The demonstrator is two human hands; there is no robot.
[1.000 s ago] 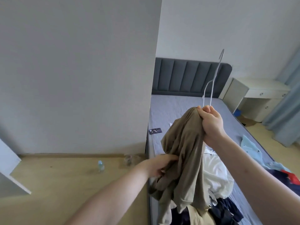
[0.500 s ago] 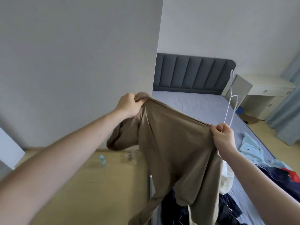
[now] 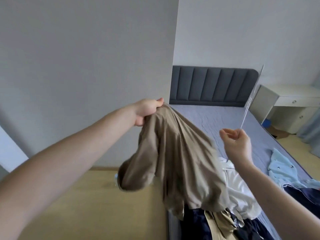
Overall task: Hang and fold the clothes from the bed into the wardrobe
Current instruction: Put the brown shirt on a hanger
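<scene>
Holding the tan garment [image 3: 174,163] bunched in the left hand [image 3: 147,110], the person pinches a thin wire hanger [image 3: 251,99] with the right hand [image 3: 237,141]. I would find the neck opening first, then slide the hanger inside while the cloth hangs freely above the bed [image 3: 233,122].

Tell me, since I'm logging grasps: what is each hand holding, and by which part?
Left hand grips the tan garment by its bunched top edge. Right hand pinches the wire hanger at its lower end.

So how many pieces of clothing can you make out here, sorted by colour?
Tan: 2, the shirt the left hand holds and a garment in the pile
White: 1
Light blue: 1
Navy: at least 2, bunched, hard to separate
Total: at least 6
</scene>
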